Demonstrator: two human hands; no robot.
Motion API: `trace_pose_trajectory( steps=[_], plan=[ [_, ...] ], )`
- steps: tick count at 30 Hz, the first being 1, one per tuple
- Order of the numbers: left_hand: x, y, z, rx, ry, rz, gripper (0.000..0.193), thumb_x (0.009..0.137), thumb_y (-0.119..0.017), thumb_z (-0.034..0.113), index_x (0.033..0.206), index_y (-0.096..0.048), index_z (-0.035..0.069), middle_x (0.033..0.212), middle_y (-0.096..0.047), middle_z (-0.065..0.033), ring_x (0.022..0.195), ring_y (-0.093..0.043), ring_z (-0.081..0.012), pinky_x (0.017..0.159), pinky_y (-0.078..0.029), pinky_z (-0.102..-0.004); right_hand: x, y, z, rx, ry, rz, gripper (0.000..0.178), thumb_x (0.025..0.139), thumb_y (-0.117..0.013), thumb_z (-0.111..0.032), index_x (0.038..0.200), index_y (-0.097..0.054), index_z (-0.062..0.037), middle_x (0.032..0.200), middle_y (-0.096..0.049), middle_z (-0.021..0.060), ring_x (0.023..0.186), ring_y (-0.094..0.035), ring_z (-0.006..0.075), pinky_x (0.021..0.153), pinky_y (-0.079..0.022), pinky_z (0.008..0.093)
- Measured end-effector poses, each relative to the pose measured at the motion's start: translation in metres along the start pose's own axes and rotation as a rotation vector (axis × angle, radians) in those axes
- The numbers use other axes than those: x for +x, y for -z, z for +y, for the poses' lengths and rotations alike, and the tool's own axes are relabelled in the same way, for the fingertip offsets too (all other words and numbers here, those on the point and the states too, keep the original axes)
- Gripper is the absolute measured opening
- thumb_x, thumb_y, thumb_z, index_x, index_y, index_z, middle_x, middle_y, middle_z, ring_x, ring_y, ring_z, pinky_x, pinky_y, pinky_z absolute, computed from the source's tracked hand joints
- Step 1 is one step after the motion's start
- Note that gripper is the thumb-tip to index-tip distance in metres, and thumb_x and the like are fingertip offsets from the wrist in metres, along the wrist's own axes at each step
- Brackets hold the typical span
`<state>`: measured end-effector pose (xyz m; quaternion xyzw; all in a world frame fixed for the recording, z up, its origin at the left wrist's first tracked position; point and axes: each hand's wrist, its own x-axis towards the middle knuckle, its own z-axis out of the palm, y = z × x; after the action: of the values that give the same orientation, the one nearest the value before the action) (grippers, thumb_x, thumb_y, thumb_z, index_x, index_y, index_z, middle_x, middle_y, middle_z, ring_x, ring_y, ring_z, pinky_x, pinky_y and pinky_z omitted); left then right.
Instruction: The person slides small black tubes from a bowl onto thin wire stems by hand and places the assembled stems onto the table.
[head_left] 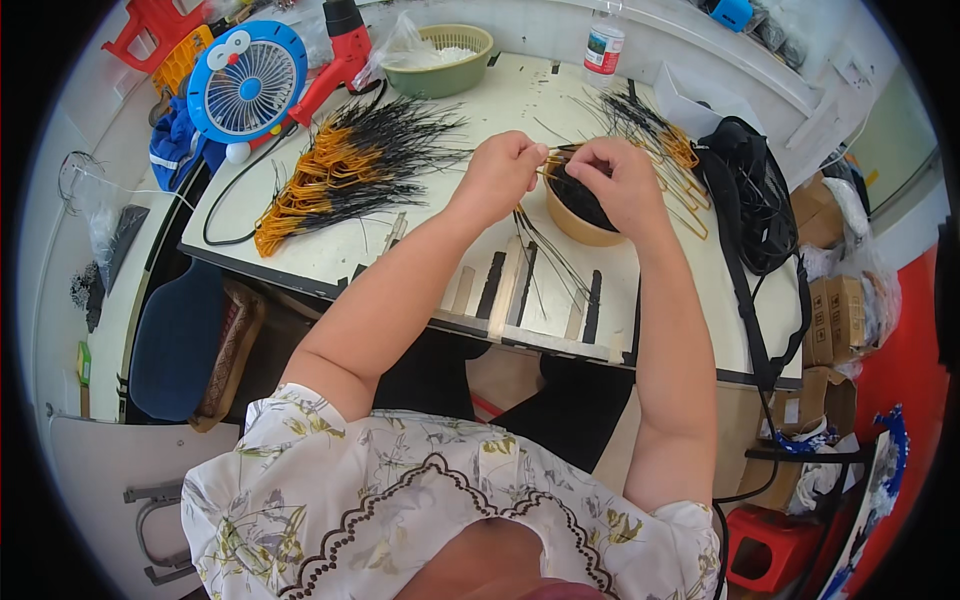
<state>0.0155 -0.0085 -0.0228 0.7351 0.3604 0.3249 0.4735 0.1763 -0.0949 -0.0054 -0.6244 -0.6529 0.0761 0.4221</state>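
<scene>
My left hand [503, 177] is closed in a pinch on orange-and-black wires [549, 172] above the table's middle. Just to its right, my right hand [618, 184] is closed too, thumb and finger together over a tan bowl [581, 235]. What lies between its fingertips is too small to make out. Small black pieces [584, 202] fill the bowl. Several thin dark wires [545, 245] spread over the table below my left hand. A thick heap of orange-and-black wires [340, 165] lies to the left, and a smaller bunch [672, 147] sits at the right.
A blue fan [250, 85], a red heat gun [345, 60] and a green basket [440, 75] stand along the back left. A bottle [604, 50] and a white bin [690, 100] are at the back right. A black bag [750, 190] with straps covers the table's right side.
</scene>
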Motion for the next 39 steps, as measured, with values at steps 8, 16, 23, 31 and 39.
trace_pose_trajectory(
  steps=[8, 16, 23, 31, 39],
  plan=[
    [-0.003, -0.002, 0.003, 0.017, -0.027, 0.02, 0.023, 0.091, -0.055, 0.021, 0.081, -0.059, 0.001, 0.058, -0.052, 0.0008, 0.051, -0.042, -0.0065, 0.046, -0.034, -0.0252, 0.0, -0.002, -0.003, 0.126, 0.025, 0.028, 0.01, 0.075, -0.068, -0.006, 0.083, -0.066, -0.001, 0.074, -0.061, 0.0066, 0.068, -0.055, 0.015, 0.063, -0.044, 0.0274],
    [-0.003, -0.005, 0.003, 0.03, -0.045, 0.027, 0.021, 0.091, -0.055, 0.019, 0.081, -0.059, 0.001, 0.057, -0.052, 0.0006, 0.05, -0.042, -0.0065, 0.046, -0.034, -0.0253, 0.0, -0.001, 0.001, 0.033, 0.002, 0.004, 0.009, 0.074, -0.068, -0.006, 0.081, -0.066, -0.0002, 0.074, -0.06, 0.0073, 0.066, -0.055, 0.016, 0.062, -0.044, 0.0274],
    [-0.002, -0.004, 0.002, 0.055, -0.04, 0.029, 0.026, 0.089, -0.055, 0.022, 0.081, -0.06, -0.002, 0.059, -0.057, -0.0067, 0.053, -0.053, -0.0147, 0.051, -0.043, -0.031, 0.0, -0.006, 0.004, 0.039, 0.103, 0.08, 0.008, 0.075, -0.067, -0.007, 0.08, -0.066, -0.0003, 0.072, -0.06, 0.0075, 0.064, -0.054, 0.0157, 0.061, -0.043, 0.0275],
    [-0.004, -0.005, 0.005, 0.054, -0.023, 0.021, 0.025, 0.089, -0.055, 0.021, 0.081, -0.06, -0.002, 0.059, -0.058, -0.0067, 0.053, -0.053, -0.0151, 0.052, -0.043, -0.0313, 0.0, -0.005, 0.005, 0.088, 0.045, -0.019, 0.009, 0.077, -0.065, -0.009, 0.078, -0.065, 0.0003, 0.07, -0.06, 0.0079, 0.061, -0.053, 0.0164, 0.061, -0.042, 0.0277],
    [-0.002, -0.003, 0.001, 0.015, -0.044, 0.017, 0.025, 0.089, -0.055, 0.021, 0.08, -0.06, -0.002, 0.059, -0.058, -0.0068, 0.053, -0.053, -0.0149, 0.052, -0.043, -0.0313, 0.0, -0.01, 0.0, 0.016, 0.153, 0.06, 0.006, 0.076, -0.066, -0.005, 0.079, -0.066, 0.0001, 0.076, -0.061, 0.007, 0.068, -0.055, 0.0147, 0.061, -0.042, 0.0269]
  ],
)
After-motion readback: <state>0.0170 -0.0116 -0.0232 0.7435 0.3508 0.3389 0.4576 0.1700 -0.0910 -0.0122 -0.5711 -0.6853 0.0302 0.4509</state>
